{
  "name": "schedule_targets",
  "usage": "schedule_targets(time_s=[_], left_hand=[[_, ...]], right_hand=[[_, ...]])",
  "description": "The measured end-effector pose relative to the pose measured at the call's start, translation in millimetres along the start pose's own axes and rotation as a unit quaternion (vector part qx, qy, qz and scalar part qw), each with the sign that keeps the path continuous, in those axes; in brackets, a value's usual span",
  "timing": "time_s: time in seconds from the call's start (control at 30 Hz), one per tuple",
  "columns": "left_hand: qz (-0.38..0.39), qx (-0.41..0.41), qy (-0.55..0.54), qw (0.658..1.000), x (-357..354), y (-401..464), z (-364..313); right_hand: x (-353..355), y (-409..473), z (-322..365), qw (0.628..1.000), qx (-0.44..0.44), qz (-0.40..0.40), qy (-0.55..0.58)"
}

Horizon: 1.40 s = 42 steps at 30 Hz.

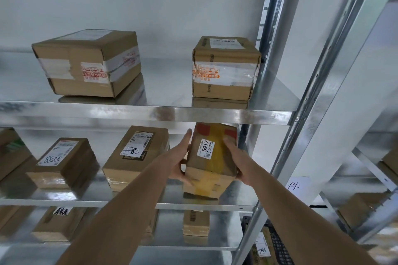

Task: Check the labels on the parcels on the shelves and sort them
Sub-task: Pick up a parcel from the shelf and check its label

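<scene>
- Rack (pixel 215 113): bare metal shelving, three levels in view, with a second rack standing to the right.
- Top shelf, left box (pixel 86 62): big carton, white tape band with red marks, label on its top face turned away; unreadable from here.
- Top shelf, right box (pixel 225 69): squarer carton hard against the right upright, same tape, white label on top, also unreadable.
- Middle shelf, 7786 box (pixel 135 157): lies left of my hands, number handwritten on its label.
- Middle shelf, 5288 box (pixel 62 161): further left, flat, its number upside down to me.
- 5917 box (pixel 212 161): the one in hand, at the right end of the middle shelf, yellow tape down its length, printed label facing me. Its near end looks tipped just off the shelf; can't say for sure.
- Bottom shelf: a small box (pixel 196 222) under the 5917, more cartons to the left, labels blurred.
- Left hand (pixel 183 157): fingers held straight along the box's left side, thumb under the near corner.
- Right hand (pixel 235 157): fingers wrapped over the right edge, gripping it.
- Progress, my read: label 5917 checked, box being shifted. No number order evident across the shelf yet, top-shelf labels still unread, so most sorting remains.
</scene>
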<state>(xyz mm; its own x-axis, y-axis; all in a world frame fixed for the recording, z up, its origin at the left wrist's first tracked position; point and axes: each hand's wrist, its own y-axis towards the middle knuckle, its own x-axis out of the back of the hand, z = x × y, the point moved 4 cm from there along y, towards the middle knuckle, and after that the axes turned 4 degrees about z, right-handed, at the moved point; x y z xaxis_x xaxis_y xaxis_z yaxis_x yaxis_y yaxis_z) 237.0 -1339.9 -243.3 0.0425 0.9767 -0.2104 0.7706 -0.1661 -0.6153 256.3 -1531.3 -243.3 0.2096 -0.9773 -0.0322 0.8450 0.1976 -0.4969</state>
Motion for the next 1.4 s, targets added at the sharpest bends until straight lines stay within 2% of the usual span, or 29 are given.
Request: schedule_targets(time_s=[0.07, 0.2, 0.33, 0.57, 0.8, 0.93, 1.13, 1.3, 1.4], left_hand=[[-0.018, -0.026, -0.015, 0.999, 0.9, 4.3, -6.3], [-0.083, -0.073, 0.048, 0.993, 3.6, 12.6, -12.2], [-0.093, -0.124, 0.114, 0.981, 3.3, 22.7, -14.5], [-0.098, -0.183, 0.147, 0.967, 3.9, 26.6, -10.2], [-0.151, -0.171, 0.163, 0.960, 22.1, 38.8, 2.5], [-0.150, -0.142, 0.152, 0.967, 19.6, 37.1, 11.0], [-0.124, -0.154, 0.232, 0.953, 9.6, 41.6, 23.4], [-0.155, -0.153, 0.198, 0.956, 16.4, 53.2, 32.2], [-0.160, -0.151, 0.218, 0.951, 20.5, 57.4, 40.0]], right_hand=[[0.7, -4.3, 5.0, 0.999, 0.022, 0.007, 0.039], [12.6, -4.8, 2.5, 0.996, 0.016, 0.001, 0.093], [16.3, -6.7, -5.6, 0.989, -0.022, 0.002, 0.144], [22.7, -8.9, -20.3, 0.984, -0.050, 0.007, 0.171], [24.3, -17.7, -39.0, 0.994, -0.072, -0.043, 0.070], [19.4, -19.0, -52.3, 0.994, -0.087, -0.034, 0.053], [8.2, -15.5, -40.4, 0.999, -0.013, 0.013, 0.045], [12.4, 14.5, -49.5, 1.000, 0.001, -0.005, -0.026], [14.1, 22.9, -55.1, 0.997, 0.016, -0.006, -0.071]])
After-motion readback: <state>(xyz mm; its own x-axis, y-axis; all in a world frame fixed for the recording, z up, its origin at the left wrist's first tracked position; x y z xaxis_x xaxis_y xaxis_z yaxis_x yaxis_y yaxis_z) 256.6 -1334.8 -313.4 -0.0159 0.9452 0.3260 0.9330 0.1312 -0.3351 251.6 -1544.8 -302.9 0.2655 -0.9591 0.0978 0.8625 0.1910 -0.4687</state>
